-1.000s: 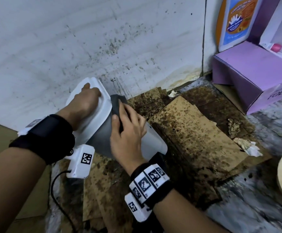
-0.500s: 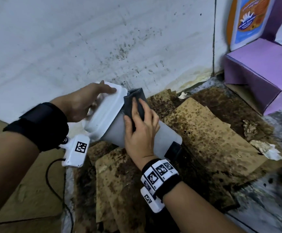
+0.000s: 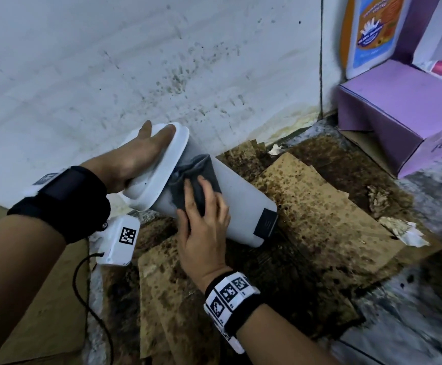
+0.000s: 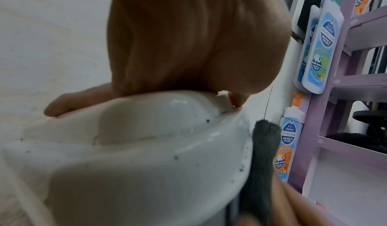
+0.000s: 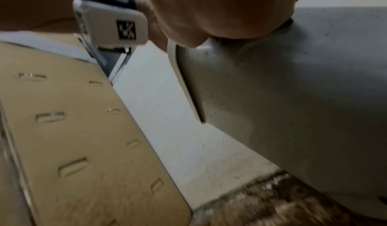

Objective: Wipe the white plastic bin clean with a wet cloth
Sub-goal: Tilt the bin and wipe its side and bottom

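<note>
The white plastic bin (image 3: 243,198) lies tilted on its side, lid end up and to the left, base end down on the cardboard. My left hand (image 3: 146,151) lies flat on the lid (image 3: 167,164), fingers straight; the left wrist view shows the palm (image 4: 188,39) on the speckled lid (image 4: 146,146). My right hand (image 3: 204,217) presses a dark grey cloth (image 3: 201,175) onto the bin's upper side just below the lid, fingers flat on it. The cloth (image 4: 263,155) hangs beside the lid's rim. In the right wrist view the bin's wall (image 5: 293,97) fills the right half.
Stained brown cardboard sheets (image 3: 314,212) cover the floor under the bin. A spotted white wall (image 3: 135,61) stands close behind. A purple box (image 3: 399,114) and a bottle (image 3: 370,30) are at the right. Crumpled paper (image 3: 404,233) lies nearby. A beige slotted panel (image 5: 73,130) is left.
My left hand has gone from a curled hold on the lid's edge to lying flat on the lid. The bin's lid end has risen. My right hand keeps the cloth on the bin's side.
</note>
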